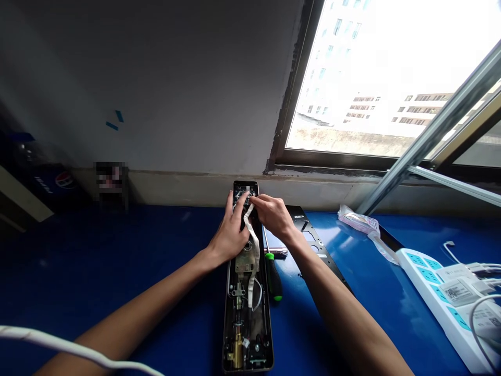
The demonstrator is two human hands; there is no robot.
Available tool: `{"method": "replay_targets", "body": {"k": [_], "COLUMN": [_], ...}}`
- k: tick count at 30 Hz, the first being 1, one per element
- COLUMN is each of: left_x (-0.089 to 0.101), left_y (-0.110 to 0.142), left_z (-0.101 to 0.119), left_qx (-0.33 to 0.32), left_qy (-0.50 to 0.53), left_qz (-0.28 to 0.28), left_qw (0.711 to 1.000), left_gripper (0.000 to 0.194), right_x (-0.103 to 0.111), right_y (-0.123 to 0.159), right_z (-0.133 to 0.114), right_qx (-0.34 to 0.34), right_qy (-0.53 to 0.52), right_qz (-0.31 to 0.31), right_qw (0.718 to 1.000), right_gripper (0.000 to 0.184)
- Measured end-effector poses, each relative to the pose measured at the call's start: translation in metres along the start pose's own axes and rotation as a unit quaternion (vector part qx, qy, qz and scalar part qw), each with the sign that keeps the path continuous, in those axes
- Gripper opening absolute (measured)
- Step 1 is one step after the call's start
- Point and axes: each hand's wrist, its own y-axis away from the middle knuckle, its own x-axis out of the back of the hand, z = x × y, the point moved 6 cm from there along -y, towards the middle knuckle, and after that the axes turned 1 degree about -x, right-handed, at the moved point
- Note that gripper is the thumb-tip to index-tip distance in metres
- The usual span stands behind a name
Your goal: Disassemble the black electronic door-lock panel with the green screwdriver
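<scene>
A long black door lock housing [226, 324] lies open on the table, its inner parts showing. My left hand [230, 235] rests over its upper half with fingers spread, the fingertips at the circuit board [243, 190]. A white wrapped cable [255, 248] runs down the housing from that board. My right hand [274, 213] pinches the cable's upper end beside the board; the exact contact point is hidden by the fingers. Lower down sit a metal lock mechanism [243, 266] and a brass cylinder [237, 351].
A green and black screwdriver [274, 277] lies right of the housing. Behind my right forearm is a black metal plate [309, 230]. A white power strip [426, 303] with plugs and cables stands at right, near a plastic packet [358, 219]. A white cable [58, 342] crosses the lower left.
</scene>
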Motion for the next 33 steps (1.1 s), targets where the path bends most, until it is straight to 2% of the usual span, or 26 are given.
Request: {"method": "replay_targets", "body": {"k": [5,8,10,12,14,15,18,20,22,28,30,31,33], "left_x": [-0.001,0.007,0.020,0.033,0.036,0.037,0.041,0.040,0.036,0.003,-0.013,-0.023,-0.042], "left_y": [0.001,0.002,0.004,0.009,0.015,0.018,0.021,0.019,0.014,-0.009,-0.019,-0.025,-0.038], "left_z": [0.001,0.007,0.021,0.043,0.066,0.076,0.097,0.107,0.115,0.125,0.125,0.124,0.120], "left_qx": [-0.025,-0.036,-0.088,-0.193,-0.307,-0.344,-0.391,-0.398,-0.397,-0.395,-0.383,-0.367,-0.316], "left_qy": [0.000,-0.033,-0.062,-0.080,-0.089,-0.094,-0.083,-0.064,-0.051,-0.068,-0.082,-0.094,-0.130], "left_qz": [0.005,0.054,0.119,0.164,0.131,0.110,0.090,0.092,0.097,0.083,0.070,0.054,0.011], "left_qw": [1.000,0.997,0.987,0.964,0.938,0.928,0.912,0.910,0.911,0.912,0.917,0.924,0.940], "left_gripper": [0.072,0.074,0.068,0.050,0.031,0.027,0.025,0.023,0.020,0.014,0.015,0.016,0.016], "right_x": [0.005,0.016,0.027,0.039,0.049,0.053,0.065,0.075,0.085,0.105,0.112,0.114,0.115], "right_y": [0.000,-0.002,-0.002,0.000,0.004,0.008,0.023,0.038,0.055,0.101,0.110,0.114,0.119], "right_z": [-0.012,-0.015,-0.011,-0.006,-0.001,0.001,0.008,0.015,0.024,0.056,0.062,0.062,0.057], "right_qx": [0.015,0.019,0.021,0.026,0.031,0.032,0.013,-0.023,-0.067,-0.167,-0.177,-0.171,-0.149], "right_qy": [-0.008,-0.032,-0.058,-0.092,-0.128,-0.143,-0.184,-0.211,-0.244,-0.328,-0.342,-0.353,-0.379], "right_qz": [0.037,0.069,0.084,0.082,0.063,0.050,0.030,0.043,0.063,0.068,0.055,0.032,-0.033], "right_qw": [0.999,0.997,0.995,0.992,0.989,0.988,0.982,0.976,0.965,0.927,0.921,0.919,0.913], "right_gripper": [0.027,0.020,0.026,0.026,0.021,0.020,0.016,0.025,0.041,0.063,0.051,0.043,0.039]}}
